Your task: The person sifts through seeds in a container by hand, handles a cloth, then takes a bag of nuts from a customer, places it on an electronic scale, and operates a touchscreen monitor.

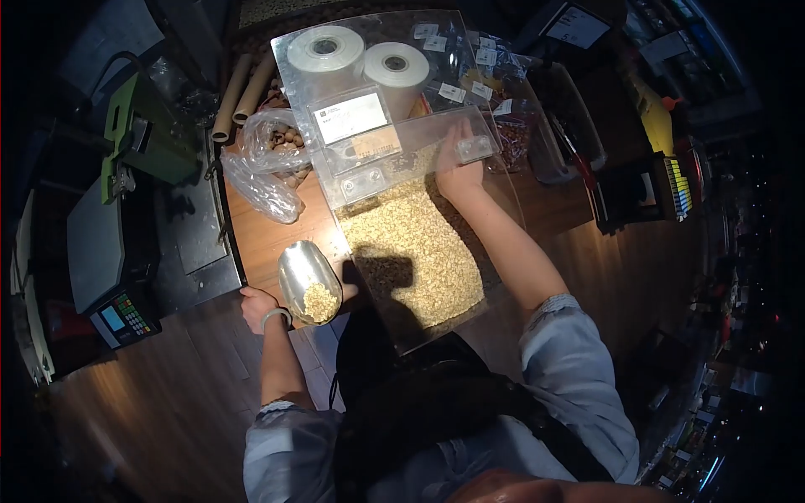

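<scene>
A clear bin (484, 295) of pale rolled oats (419, 243) stands in front of me, its transparent lid (411, 134) raised at the far end. My right hand (459, 163) reaches over the oats, fingers stretched out flat against the lid and seen through it. To the left, a metal scoop (302, 267) with a small heap of oats (319, 302) in its near end is by the wooden table edge. Its handle does not show. My left hand (257, 308) is beside the scoop at that edge, fingers curled; what they grip is hidden.
Two white plastic rolls (325, 48) (397, 64) stand behind the lid. Left of the bin lies a clear bag (272, 180) with round brown nuts, near cardboard tubes (232, 98). A weighing scale (113, 251) is at far left, labelled packets (510, 138) at back right.
</scene>
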`<state>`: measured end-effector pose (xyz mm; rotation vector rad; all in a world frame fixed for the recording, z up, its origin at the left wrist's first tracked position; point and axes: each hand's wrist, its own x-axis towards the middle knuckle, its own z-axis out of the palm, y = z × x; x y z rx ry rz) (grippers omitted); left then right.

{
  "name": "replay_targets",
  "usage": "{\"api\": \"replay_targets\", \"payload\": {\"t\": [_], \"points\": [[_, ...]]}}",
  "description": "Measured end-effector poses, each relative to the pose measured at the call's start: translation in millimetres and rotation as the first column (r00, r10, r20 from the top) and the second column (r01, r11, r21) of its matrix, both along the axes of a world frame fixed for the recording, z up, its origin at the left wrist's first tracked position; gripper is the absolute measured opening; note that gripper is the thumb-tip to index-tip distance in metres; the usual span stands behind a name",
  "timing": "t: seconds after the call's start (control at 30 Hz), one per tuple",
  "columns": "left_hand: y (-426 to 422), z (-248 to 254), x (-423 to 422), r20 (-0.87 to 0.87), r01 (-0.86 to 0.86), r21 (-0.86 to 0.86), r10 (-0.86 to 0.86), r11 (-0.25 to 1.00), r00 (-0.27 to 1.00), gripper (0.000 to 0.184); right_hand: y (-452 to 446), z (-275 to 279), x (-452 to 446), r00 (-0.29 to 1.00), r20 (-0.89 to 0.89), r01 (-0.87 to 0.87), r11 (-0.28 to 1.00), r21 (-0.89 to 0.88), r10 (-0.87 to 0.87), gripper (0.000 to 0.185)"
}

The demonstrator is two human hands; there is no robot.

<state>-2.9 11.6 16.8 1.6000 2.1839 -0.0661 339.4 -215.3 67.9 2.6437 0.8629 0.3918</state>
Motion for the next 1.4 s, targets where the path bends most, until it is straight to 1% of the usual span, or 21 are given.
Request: {"api": "replay_targets", "payload": {"t": [0.07, 0.13, 0.2, 0.27, 0.3, 0.4, 0.43, 0.53, 0.57, 0.67, 0.73, 0.77, 0.8, 0.83, 0.9, 1.07, 1.13, 1.17, 1.27, 1.37, 1.4], "points": [[-0.3, 1.7, -0.5, 0.005, 0.001, -0.058, -0.001, 0.998, 1.0, 0.067, -5.8, 0.6, 2.6, 0.996, 0.047, 0.079, 0.983, -0.164, -0.072, 0.057], [1.5, -2.3, -1.0, 0.005, -0.014, -0.023, 0.014, 1.0, 1.0, 0.066, -8.6, 2.2, -13.4, 0.796, -0.545, 0.08, 0.937, -0.339, -0.265, 0.056], [0.4, 1.0, 0.3, 0.02, -0.019, -0.022, 0.02, 1.0, 1.0, 0.066, -12.7, -4.5, -20.7, 0.8, -0.561, 0.066, 0.96, -0.272, -0.215, 0.052], [0.7, 1.2, -0.7, 0.03, -0.015, -0.015, 0.015, 1.0, 0.999, 0.066, -22.8, -3.9, -12.0, 0.987, -0.032, -0.157, 0.985, 0.068, 0.16, 0.047], [1.3, 0.0, -0.5, 0.025, -0.015, -0.021, 0.015, 1.0, 1.0, 0.065, -27.5, 4.0, -2.6, 0.984, -0.034, -0.163, 0.963, 0.213, 0.174, 0.045], [1.2, -1.2, -1.6, 0.013, -0.007, -0.038, 0.008, 0.999, 1.0, 0.065, -29.8, 10.2, -11.4, 0.981, -0.172, -0.096, 0.995, -0.036, 0.089, 0.049], [2.0, -1.3, -1.1, 0.006, -0.011, -0.046, 0.011, 0.999, 1.0, 0.065, -27.8, 14.0, -18.7, 0.908, -0.407, -0.029, 0.955, -0.296, -0.098, 0.052], [1.7, 5.7, 0.8, 0.016, -0.006, -0.073, 0.007, 0.997, 1.0, 0.066, -15.6, 27.7, -21.4, 0.796, -0.578, 0.029, 0.967, -0.255, -0.177, 0.056], [0.0, 3.3, -0.8, 0.008, -0.01, -0.079, 0.011, 0.997, 1.0, 0.066, -27.8, 8.5, -18.1, 0.975, -0.035, -0.216, 0.975, 0.046, 0.218, 0.056], [0.5, -0.9, -1.3, 0.017, 0.006, -0.007, -0.006, 1.0, 1.0, 0.065, -18.2, 4.3, 9.6, 0.982, 0.097, -0.179, 0.967, 0.181, 0.163, 0.057], [2.0, -2.2, -0.8, 0.001, -0.007, -0.037, 0.007, 0.999, 1.0, 0.065, -8.6, 2.7, 3.4, 0.997, 0.037, -0.074, 0.985, 0.157, 0.069, 0.055], [1.9, -0.2, 0.4, 0.003, -0.006, -0.036, 0.006, 0.999, 1.0, 0.065, -2.3, 15.8, -13.4, 0.949, -0.307, 0.067, 0.998, -0.019, -0.069, 0.052], [1.4, 3.3, 1.3, 0.005, -0.004, -0.045, 0.005, 0.999, 1.0, 0.065, 0.5, 23.5, -25.7, 0.774, -0.583, 0.135, 0.964, -0.23, -0.248, 0.05], [1.0, 4.7, 1.4, 0.005, -0.003, -0.056, 0.004, 0.998, 1.0, 0.066, -3.7, 17.5, -31.6, 0.774, -0.583, 0.133, 0.964, -0.231, -0.246, 0.05], [2.1, 1.0, 0.4, 0.009, -0.011, -0.051, 0.012, 0.999, 1.0, 0.066, -15.5, 6.7, -41.4, 0.981, -0.19, -0.067, 0.98, -0.187, 0.031, 0.048], [0.9, 2.1, 1.3, -0.008, -0.006, -0.034, 0.005, 0.999, 1.0, 0.067, -32.0, 17.5, -31.9, 0.969, -0.244, -0.031, 0.977, -0.21, -0.021, 0.046], [0.9, -0.4, 0.5, -0.018, 0.002, -0.026, -0.003, 1.0, 1.0, 0.067, -29.8, 21.2, -40.0, 0.659, -0.733, 0.122, 0.986, -0.116, -0.167, 0.04], [0.0, 0.5, 1.1, -0.021, 0.0, -0.03, -0.001, 1.0, 1.0, 0.067, -30.2, 25.9, -42.3, 0.674, -0.736, 0.115, 0.993, 0.019, -0.064, 0.035], [-0.3, 3.1, 2.0, -0.02, 0.003, -0.036, -0.004, 0.999, 1.0, 0.068, -20.0, 36.5, -29.7, 0.607, -0.792, 0.216, 0.972, 0.088, -0.063, 0.034], [0.1, 0.9, 2.8, -0.027, 0.01, -0.034, -0.011, 0.999, 1.0, 0.068, -21.9, -25.3, 15.7, 0.714, -0.685, 0.268, 0.96, 0.079, -0.143, 0.044], [0.1, 1.2, 3.0, -0.022, 0.004, -0.038, -0.005, 0.999, 1.0, 0.068, -24.6, -57.8, 42.9, 0.801, -0.598, 0.163, 0.95, 0.266, 0.03, 0.047]]}}
